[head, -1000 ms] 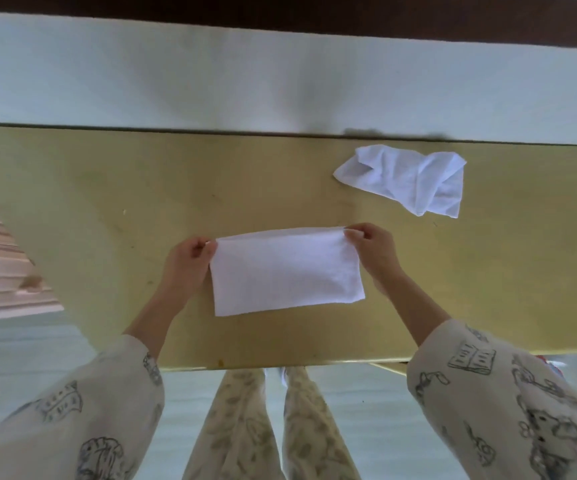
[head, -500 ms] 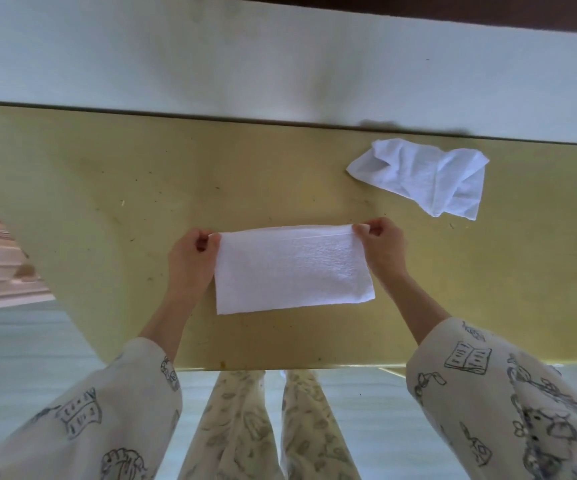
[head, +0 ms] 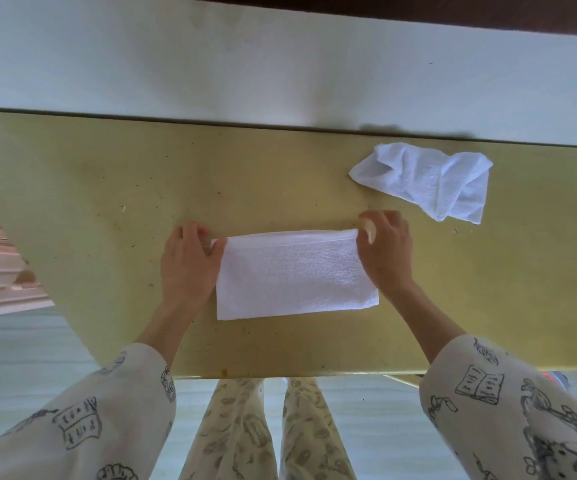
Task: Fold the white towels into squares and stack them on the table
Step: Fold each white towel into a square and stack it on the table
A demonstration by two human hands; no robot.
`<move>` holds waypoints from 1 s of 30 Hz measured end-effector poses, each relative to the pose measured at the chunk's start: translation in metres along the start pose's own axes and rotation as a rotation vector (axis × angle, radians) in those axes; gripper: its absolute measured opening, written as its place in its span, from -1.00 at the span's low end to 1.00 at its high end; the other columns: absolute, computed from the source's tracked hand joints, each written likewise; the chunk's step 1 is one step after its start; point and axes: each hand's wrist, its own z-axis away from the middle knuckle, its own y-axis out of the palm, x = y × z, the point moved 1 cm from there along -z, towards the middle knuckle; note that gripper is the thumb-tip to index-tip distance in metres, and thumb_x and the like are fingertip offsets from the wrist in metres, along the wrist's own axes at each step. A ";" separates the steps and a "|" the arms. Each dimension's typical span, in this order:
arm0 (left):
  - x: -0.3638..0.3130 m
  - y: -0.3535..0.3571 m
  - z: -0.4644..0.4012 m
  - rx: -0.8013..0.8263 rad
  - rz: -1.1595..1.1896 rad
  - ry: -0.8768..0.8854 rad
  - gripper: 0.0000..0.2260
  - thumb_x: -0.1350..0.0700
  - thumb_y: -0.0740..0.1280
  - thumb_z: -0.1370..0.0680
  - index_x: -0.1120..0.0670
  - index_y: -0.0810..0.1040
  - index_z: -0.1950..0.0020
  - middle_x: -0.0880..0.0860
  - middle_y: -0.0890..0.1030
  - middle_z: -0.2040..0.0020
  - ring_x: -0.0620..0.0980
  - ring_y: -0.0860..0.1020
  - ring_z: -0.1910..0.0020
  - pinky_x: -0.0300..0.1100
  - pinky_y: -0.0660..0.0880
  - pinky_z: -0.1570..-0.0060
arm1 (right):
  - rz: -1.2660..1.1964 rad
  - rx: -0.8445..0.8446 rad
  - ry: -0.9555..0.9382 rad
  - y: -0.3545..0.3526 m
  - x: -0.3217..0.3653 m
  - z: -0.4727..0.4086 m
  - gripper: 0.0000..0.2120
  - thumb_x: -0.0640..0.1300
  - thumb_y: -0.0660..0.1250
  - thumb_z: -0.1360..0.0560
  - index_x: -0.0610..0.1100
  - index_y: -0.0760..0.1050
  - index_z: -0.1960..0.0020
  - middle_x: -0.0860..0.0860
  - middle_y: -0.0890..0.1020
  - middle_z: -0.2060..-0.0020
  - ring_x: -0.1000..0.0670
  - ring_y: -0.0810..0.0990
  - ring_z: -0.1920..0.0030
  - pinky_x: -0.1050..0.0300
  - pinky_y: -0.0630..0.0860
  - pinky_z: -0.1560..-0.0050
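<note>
— How many towels do you count?
— Two white ones: a folded towel point(head: 294, 275) and a crumpled towel point(head: 425, 180).
— Hands?
— Two, a left hand point(head: 190, 261) and a right hand point(head: 384, 251), over one table point(head: 107, 202).

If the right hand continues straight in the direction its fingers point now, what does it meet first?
The right hand points away from the person, toward the wall. Ahead lies only bare table, then the wall. The crumpled towel sits further right, probably just outside that line, though this is hard to judge.
</note>
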 end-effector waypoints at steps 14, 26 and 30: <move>-0.043 0.057 -0.013 0.063 -0.213 0.605 -0.88 0.07 0.37 -0.48 0.10 0.58 0.09 0.06 0.53 0.07 0.09 0.43 0.00 -0.13 0.21 0.00 | 0.153 0.058 -0.506 0.038 0.020 -0.010 -0.98 -0.20 0.35 -0.43 -0.14 0.55 0.18 -0.04 0.57 0.19 -0.11 0.51 0.14 0.07 0.28 0.09; -0.043 0.059 -0.017 0.028 -0.146 0.604 -0.95 0.20 0.29 -0.53 0.14 0.51 0.12 0.02 0.52 0.16 0.04 0.41 0.08 -0.23 0.08 0.07 | 0.194 0.181 -0.465 0.036 0.027 -0.020 -0.86 -0.17 0.17 -0.55 -0.15 0.50 0.01 -0.02 0.58 0.09 -0.07 0.47 0.02 0.10 0.24 -0.02; -0.039 0.063 -0.020 -0.004 -0.186 0.646 -0.87 0.36 0.28 -0.48 0.14 0.52 0.16 0.04 0.53 0.18 0.09 0.44 0.14 -0.16 0.19 0.11 | 0.233 0.157 -0.461 0.040 0.027 -0.020 -0.85 -0.17 0.16 -0.56 -0.16 0.50 0.01 -0.03 0.56 0.10 -0.10 0.46 0.04 0.07 0.25 0.00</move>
